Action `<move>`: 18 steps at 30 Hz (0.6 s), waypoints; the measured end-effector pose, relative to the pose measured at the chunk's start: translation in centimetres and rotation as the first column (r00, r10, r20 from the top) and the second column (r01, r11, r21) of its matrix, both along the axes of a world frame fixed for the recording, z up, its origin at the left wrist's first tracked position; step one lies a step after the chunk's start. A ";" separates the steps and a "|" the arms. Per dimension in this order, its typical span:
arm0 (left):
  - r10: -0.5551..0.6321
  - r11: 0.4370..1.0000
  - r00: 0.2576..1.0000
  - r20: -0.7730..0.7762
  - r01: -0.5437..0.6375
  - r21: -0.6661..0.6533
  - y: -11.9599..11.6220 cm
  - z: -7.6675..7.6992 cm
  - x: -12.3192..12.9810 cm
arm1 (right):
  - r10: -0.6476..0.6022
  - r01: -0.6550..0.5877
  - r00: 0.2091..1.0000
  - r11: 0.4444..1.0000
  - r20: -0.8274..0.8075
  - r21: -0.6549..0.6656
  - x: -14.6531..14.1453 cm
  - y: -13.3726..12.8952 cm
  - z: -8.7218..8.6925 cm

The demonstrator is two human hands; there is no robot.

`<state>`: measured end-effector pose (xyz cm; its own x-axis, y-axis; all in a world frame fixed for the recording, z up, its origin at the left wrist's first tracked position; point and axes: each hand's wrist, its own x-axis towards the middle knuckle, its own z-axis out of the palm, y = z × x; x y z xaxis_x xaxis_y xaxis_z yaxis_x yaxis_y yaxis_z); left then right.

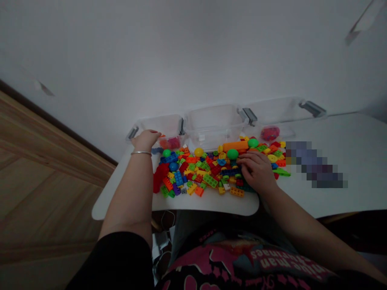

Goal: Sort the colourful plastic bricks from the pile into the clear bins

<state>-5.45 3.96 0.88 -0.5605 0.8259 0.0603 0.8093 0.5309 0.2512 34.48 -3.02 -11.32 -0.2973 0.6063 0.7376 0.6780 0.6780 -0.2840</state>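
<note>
My left hand (146, 139), with a bangle at its wrist, is over the left clear plastic bin (159, 124). Its fingers are closed at the tips, where a small orange brick (163, 135) shows. Red and orange pieces (169, 143) show through that bin's front wall. My right hand (257, 168) rests at the right part of a pile of colourful toy bricks (198, 171), fingers bent and apart, with nothing visible in them. Just left of its fingertips are a green ball (232, 154) and a dark blue wheeled brick base (230, 172).
A middle clear bin (211, 135) and a right clear bin (272, 112) stand along the wall, the right one with a pinkish-red item (270, 133). An orange cylinder (236, 146) lies behind the pile. The white table (341, 149) extends right, partly under a pixelated patch.
</note>
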 end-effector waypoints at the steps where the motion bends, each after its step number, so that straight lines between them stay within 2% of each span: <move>1: 0.002 1.000 1.000 -0.006 -0.002 -0.018 0.0 0.0 0.1 | -0.001 0.001 1.000 1.000 0.002 0.003 0.0 0.0 0.0; 4: 0.006 1.000 1.000 -0.017 -0.006 -0.002 -0.2 -0.3 0.2 | 0.007 -0.007 1.000 1.000 0.001 0.005 0.0 -0.1 0.1; 9: -0.003 0.993 0.999 -0.049 0.009 0.118 -1.0 -0.8 0.6 | 0.008 -0.009 1.000 1.000 -0.012 -0.010 0.0 -0.1 0.1; 13: -0.113 0.975 0.994 -0.002 0.111 0.194 -1.6 -0.9 1.4 | 0.007 -0.007 1.000 1.000 0.006 0.007 0.0 0.0 -0.1; 15: -0.226 0.936 0.974 -0.003 0.217 0.278 -2.1 -0.8 2.2 | 0.004 -0.004 1.000 1.000 0.005 0.010 0.0 0.0 -0.1; 18: -0.397 0.811 0.910 -0.120 0.409 0.418 -4.0 -0.7 3.8 | -0.003 0.003 1.000 1.000 0.000 0.010 0.0 0.0 -0.1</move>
<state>-1.63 -0.05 0.15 -0.1764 0.8666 0.4667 0.9363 0.0015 0.3511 34.46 -3.00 -11.37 -0.2960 0.6000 0.7432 0.6800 0.6788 -0.2772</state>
